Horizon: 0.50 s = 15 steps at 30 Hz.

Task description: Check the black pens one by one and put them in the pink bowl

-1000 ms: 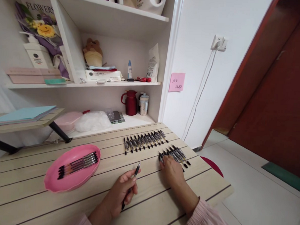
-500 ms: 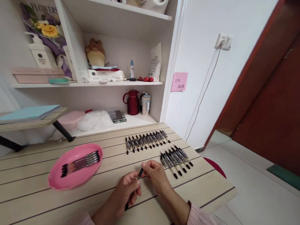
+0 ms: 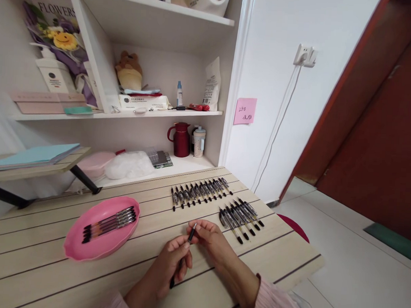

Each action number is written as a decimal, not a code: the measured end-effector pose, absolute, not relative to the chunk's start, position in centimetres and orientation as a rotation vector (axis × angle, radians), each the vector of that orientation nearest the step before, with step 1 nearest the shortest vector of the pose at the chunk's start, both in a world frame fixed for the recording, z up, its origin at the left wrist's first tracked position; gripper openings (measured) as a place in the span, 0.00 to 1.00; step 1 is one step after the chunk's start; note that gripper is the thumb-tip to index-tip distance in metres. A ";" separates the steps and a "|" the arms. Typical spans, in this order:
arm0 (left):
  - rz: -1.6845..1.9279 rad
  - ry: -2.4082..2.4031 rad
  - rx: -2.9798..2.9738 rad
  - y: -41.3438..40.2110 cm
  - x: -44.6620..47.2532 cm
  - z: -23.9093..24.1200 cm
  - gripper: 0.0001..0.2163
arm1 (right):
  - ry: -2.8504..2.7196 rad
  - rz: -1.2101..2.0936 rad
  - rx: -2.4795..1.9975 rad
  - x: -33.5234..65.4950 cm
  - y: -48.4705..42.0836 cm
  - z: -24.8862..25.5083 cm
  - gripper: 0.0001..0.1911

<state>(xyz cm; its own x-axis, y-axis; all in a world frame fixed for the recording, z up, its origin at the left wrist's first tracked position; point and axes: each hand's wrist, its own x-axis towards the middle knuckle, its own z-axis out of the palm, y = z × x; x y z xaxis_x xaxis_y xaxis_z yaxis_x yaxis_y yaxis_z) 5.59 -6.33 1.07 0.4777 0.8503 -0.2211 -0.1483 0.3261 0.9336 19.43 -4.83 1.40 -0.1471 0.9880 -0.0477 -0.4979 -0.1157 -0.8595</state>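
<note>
My left hand is closed around a black pen, which tilts upward with its silver tip uppermost. The pen's dark lower end sticks out below my palm. My right hand is curled at the upper end, thumb and fingertips about the tip; whether it also holds a small part is hidden. Just beyond my hands, a row of several capped pens lies side by side on the table. To the right is a second group of several pens, with pointed tips facing away and black ends towards me.
A pink tray on the left holds a stack of several pens. The striped wooden table backs onto white shelves with a red jug and a tumbler. A small raised stand carries blue paper.
My right thumb has shifted off the pen's top end, and its silver tip now shows. My left hand keeps its hold. The view has shifted slightly.
</note>
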 end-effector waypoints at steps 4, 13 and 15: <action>0.768 0.822 1.039 -6.3 5.6 0.9 0.17 | -0.837 1.578 -0.797 19.3 -4.9 1.6 0.17; 0.757 0.827 1.029 -6.4 5.7 1.2 0.17 | -0.819 1.584 -0.773 19.3 -4.7 1.3 0.17; 0.755 0.821 1.032 -6.4 5.6 1.1 0.17 | -0.833 1.561 -0.767 19.3 -4.7 1.4 0.16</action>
<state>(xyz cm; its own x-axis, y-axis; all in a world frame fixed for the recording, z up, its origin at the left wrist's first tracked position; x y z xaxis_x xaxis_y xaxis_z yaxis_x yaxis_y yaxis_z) 5.61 -6.38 1.07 0.4887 0.8445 -0.2192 -0.1480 0.3278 0.9331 19.30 -4.73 1.38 -0.1365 0.9902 -0.0305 -0.5264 -0.0985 -0.8445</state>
